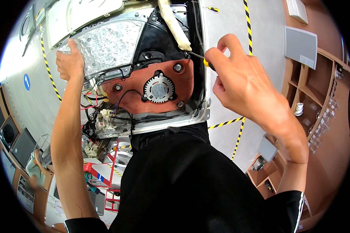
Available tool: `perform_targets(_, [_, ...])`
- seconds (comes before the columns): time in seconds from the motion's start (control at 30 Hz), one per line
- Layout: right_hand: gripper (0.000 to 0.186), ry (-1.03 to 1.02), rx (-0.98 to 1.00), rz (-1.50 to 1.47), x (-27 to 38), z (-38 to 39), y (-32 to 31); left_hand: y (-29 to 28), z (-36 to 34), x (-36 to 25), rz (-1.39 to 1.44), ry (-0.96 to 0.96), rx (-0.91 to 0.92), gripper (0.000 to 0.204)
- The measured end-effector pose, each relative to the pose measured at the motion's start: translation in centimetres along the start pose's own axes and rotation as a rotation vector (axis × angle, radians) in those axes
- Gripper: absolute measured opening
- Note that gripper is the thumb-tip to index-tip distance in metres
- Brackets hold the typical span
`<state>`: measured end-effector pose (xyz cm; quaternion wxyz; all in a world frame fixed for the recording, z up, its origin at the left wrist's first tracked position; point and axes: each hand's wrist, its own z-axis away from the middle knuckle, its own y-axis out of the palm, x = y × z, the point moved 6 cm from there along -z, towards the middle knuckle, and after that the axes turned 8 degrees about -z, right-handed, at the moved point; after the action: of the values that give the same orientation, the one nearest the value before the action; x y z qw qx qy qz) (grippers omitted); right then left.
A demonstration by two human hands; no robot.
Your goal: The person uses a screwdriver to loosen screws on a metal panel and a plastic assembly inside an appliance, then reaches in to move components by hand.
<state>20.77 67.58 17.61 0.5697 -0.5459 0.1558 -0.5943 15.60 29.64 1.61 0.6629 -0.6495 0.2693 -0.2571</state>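
A yellow-handled screwdriver (207,63) is gripped in my right hand (241,79), its thin shaft pointing left into the opened appliance. The tip meets the black housing (159,40) just below the end of a cream-coloured hose (174,25). My left hand (70,64) grasps the left edge of a silver foil-covered housing (109,44), fingers curled at the side. Nearer to me, a round slotted motor (159,89) sits on a reddish-brown plate (124,99) with bolts around it.
Loose coloured wires and connectors (105,118) hang at the appliance's near left corner. A cream panel (81,15) lies beyond the foil. Another screwdriver (213,9) rests on the grey floor. Shelves (311,89) stand right; a red frame (112,167) is lower left. Another person (37,163) is far left.
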Motion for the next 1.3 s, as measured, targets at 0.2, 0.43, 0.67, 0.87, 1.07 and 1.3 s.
perform_targets(0.2, [0.017, -0.122, -0.087, 0.033, 0.1, 0.3, -1.6, -0.3, 0.2, 0.0, -0.009, -0.006, -0.006, 0.083])
perform_targets(0.43, [0.016, -0.209, -0.216, -0.062, 0.3, 0.8, -1.7, -0.4, 0.3, -0.1, -0.015, -0.003, 0.002, 0.083])
perform_targets(0.67, [0.022, -0.081, 0.005, 0.174, -0.6, 0.4, -1.7, -0.3, 0.1, 0.1, -0.022, -0.001, 0.006, 0.082])
perform_targets(0.87, [0.032, -0.173, -0.038, 0.122, -1.2, 0.7, -2.5, -0.4, 0.1, 0.1, -0.024, -0.006, 0.003, 0.082])
perform_targets(1.07, [0.037, -0.082, -0.087, 0.239, -1.3, -0.9, -2.7, 0.2, -0.3, 0.1, -0.037, 0.016, -0.022, 0.082])
perform_targets(1.3, [0.019, -0.135, -0.029, 0.069, -1.4, -0.4, -2.2, -1.1, 0.6, -0.1, -0.06, -0.025, 0.008, 0.081])
